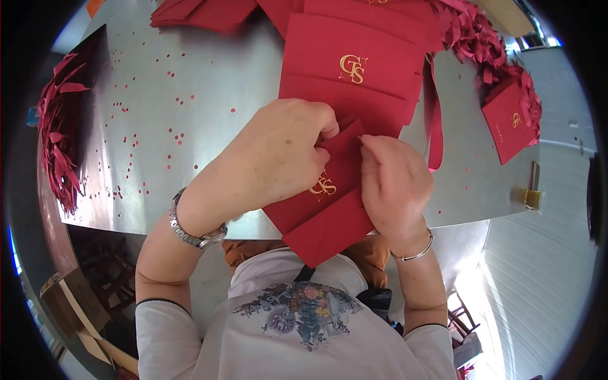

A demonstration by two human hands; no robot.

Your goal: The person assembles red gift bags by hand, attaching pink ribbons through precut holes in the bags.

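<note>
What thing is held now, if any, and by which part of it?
One gold-lettered red bag, held near its far edge: the right hand pinches there, the left hand grips beside it.

Red paper bag (324, 212), gold lettering (324, 186)

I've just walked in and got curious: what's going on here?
A person is working on a flat, red, paper-like bag with gold lettering, which reaches past the near edge of a smooth, silver-grey table. The right hand pinches it near its upper edge, and the left hand curls over it close by. Just beyond lies an overlapping pile of matching red bags, with a heap of red ribbons to its right.
</note>
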